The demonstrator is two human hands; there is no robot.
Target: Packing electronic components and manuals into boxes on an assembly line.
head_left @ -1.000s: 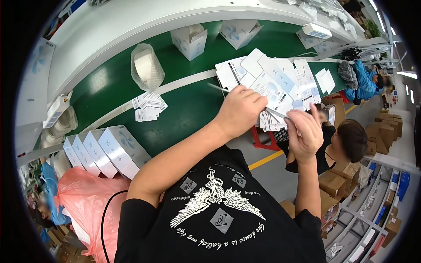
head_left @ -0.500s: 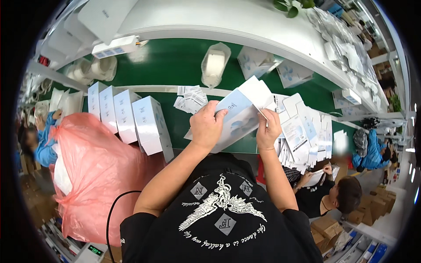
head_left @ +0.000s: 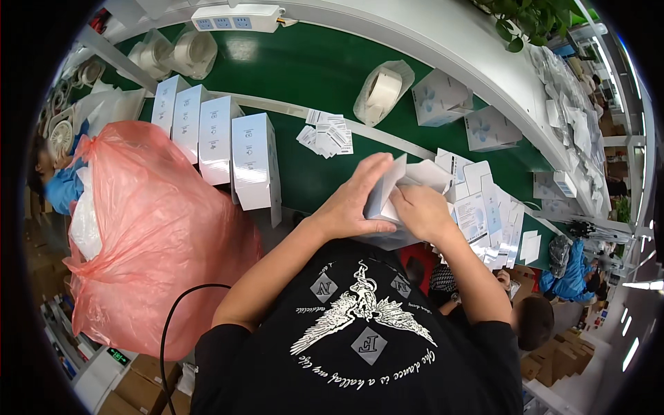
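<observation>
A white and light-blue carton [head_left: 429,174] is tilted in front of my chest, its end flaps standing up around the opening. My left hand [head_left: 353,204] grips the carton's left side, thumb along the near edge and fingers toward the far side. Inside the mouth of the carton is my right hand [head_left: 422,211], its fingers curled together and their tips hidden by the flaps. Whatever it may hold cannot be seen. Beyond the carton, a small pile of printed white labels [head_left: 326,134] lies on the green tabletop [head_left: 290,176].
Several upright cartons [head_left: 252,159] stand in a row at left, behind a large pink plastic bag [head_left: 152,242]. Flattened cartons [head_left: 477,214] overlap on the right. A bagged white part [head_left: 384,93] and a power strip [head_left: 235,19] lie farther back. Another person [head_left: 532,325] sits at right.
The carton has come closer to my body and turned so its open end faces up toward me. My right hand has moved from the flap edge into the opening. The view has shifted.
</observation>
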